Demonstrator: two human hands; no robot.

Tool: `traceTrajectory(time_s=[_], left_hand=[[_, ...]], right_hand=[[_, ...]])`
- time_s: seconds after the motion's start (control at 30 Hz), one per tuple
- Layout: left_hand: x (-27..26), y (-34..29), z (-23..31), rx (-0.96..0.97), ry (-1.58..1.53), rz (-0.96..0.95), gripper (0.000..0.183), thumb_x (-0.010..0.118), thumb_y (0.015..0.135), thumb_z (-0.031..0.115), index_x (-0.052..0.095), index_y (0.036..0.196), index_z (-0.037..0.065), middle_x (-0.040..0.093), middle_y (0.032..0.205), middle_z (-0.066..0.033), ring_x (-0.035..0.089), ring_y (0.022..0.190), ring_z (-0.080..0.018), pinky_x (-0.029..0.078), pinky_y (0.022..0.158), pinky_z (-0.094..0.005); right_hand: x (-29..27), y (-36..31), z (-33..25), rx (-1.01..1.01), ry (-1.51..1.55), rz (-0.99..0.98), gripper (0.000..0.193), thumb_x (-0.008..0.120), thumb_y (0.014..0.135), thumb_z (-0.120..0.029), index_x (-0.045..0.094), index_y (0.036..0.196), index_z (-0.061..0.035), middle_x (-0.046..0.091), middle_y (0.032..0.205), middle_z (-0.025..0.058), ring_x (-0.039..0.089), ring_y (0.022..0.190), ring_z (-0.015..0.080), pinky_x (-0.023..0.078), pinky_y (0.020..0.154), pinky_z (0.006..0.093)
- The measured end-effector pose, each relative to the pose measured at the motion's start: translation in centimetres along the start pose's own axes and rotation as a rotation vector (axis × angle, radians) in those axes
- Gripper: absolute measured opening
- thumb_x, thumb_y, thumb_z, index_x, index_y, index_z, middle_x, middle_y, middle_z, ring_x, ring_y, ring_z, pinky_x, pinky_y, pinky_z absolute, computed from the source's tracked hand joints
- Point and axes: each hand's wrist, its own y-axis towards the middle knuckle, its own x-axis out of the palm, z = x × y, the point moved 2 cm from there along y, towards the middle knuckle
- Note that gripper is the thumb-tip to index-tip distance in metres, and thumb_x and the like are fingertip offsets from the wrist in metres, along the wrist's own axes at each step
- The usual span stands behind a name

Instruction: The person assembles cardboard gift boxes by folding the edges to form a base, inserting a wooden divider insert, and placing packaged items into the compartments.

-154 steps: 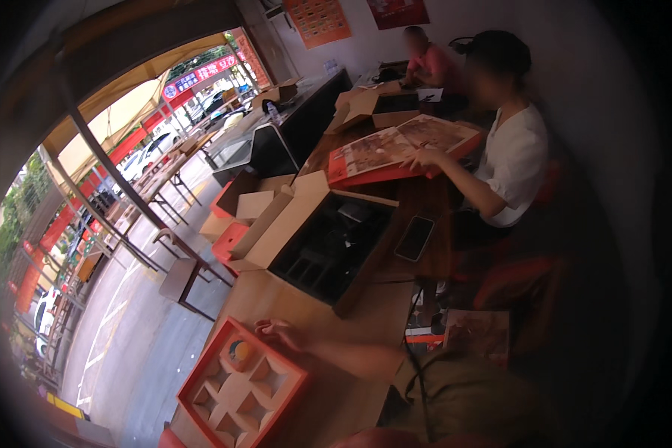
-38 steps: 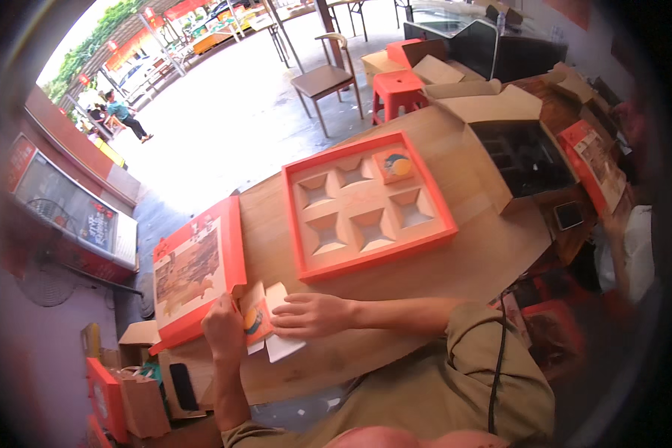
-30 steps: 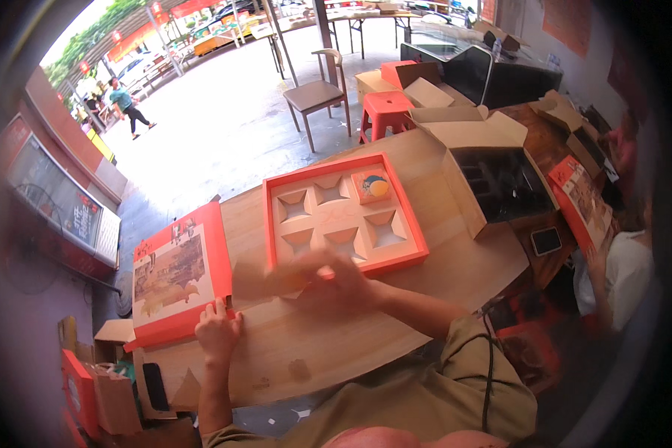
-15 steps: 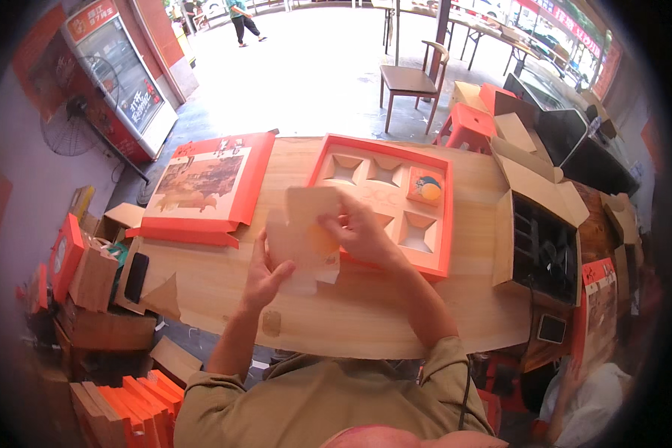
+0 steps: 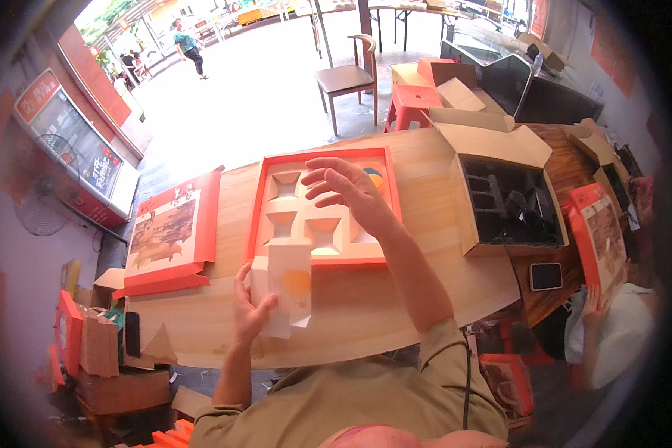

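My left hand (image 5: 251,308) grips a small pale cardboard carton (image 5: 290,272) by its left side, thumb in front. The carton has a yellow-orange patch, and its lower flaps stick out loose. My right hand (image 5: 345,193) is raised over the shallow red box (image 5: 388,160), fingers apart and nothing in them. Inside the box is a pale insert (image 5: 280,250) with several square, funnel-like wells. A small printed carton (image 5: 373,178) sits in its far right well, partly hidden behind my right hand. The held carton overlaps the box's near left edge in view.
A red-edged printed lid (image 5: 168,231) lies at the table's left. On the right stand an open brown carton (image 5: 504,198) with dark contents and a phone (image 5: 546,276). Beyond the table are a chair (image 5: 345,78) and a red stool (image 5: 411,104). Another person's hand (image 5: 593,302) holds a red box.
My right hand has let go of the small carton and moved up over the red box. My left hand keeps the carton, now lower in view. The whole view has turned toward the left.
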Motion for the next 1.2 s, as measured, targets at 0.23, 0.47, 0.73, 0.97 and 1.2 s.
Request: traceTrajectory(time_s=[0.23,0.47,0.73,0.97,1.2], left_hand=[[2.3,-0.7,1.0,0.291,0.599,-0.23,0.081,0.084,0.082,0.021,0.046,0.15,0.004,0.069,0.118,-0.0207,0.071,0.107,-0.0347,0.055,0.094,-0.0434],[4.4,-1.5,1.1,0.289,1.023,-0.377,0.073,0.086,0.08,0.033,0.055,0.144,0.013,0.061,0.123,-0.0189,0.068,0.103,-0.0412,0.058,0.084,-0.0464],[5.0,-1.1,1.7,0.308,1.038,-0.431,0.073,0.087,0.078,0.036,0.057,0.14,0.013,0.061,0.125,-0.017,0.067,0.106,-0.0397,0.058,0.085,-0.0476],[4.9,-1.6,-0.2,0.379,1.07,-0.418,0.072,0.087,0.077,0.034,0.058,0.138,0.009,0.061,0.125,-0.0208,0.064,0.11,-0.0424,0.056,0.088,-0.0489],[3.9,-1.9,-0.9,0.255,1.018,-0.463,0.07,0.085,0.084,0.028,0.053,0.142,0.005,0.059,0.133,-0.0202,0.062,0.115,-0.0433,0.054,0.091,-0.0496]], right_hand=[[-1.0,0.3,-0.4,-0.003,0.145,0.044,0.046,0.051,0.11,-0.041,0.063,0.132,-0.0027,0.072,0.116,0.0108,0.071,0.103,0.0182,0.059,0.088,0.034],[0.6,-0.3,-0.6,-0.062,-0.028,-0.074,0.031,0.055,0.109,-0.025,0.065,0.132,-0.0066,0.072,0.116,0.0087,0.07,0.102,0.0147,0.058,0.088,0.0317],[1.3,-3.3,-4.8,0.115,-0.422,-0.842,0.047,0.064,0.104,-0.029,0.057,0.143,-0.0025,0.068,0.129,0.0141,0.064,0.122,0.0221,0.053,0.101,0.0384],[-2.1,-7.5,-11.5,-0.608,0.595,-0.455,0.1,0.035,0.1,-0.078,0.005,0.168,-0.0106,0.023,0.165,0.0333,0.041,0.147,0.0457,0.035,0.119,0.0595],[1.7,-12.7,-19.1,-0.581,0.821,0.276,0.096,0.029,0.1,-0.079,0.013,0.168,-0.0127,0.02,0.17,0.0272,0.027,0.155,0.0429,0.026,0.125,0.0602]])
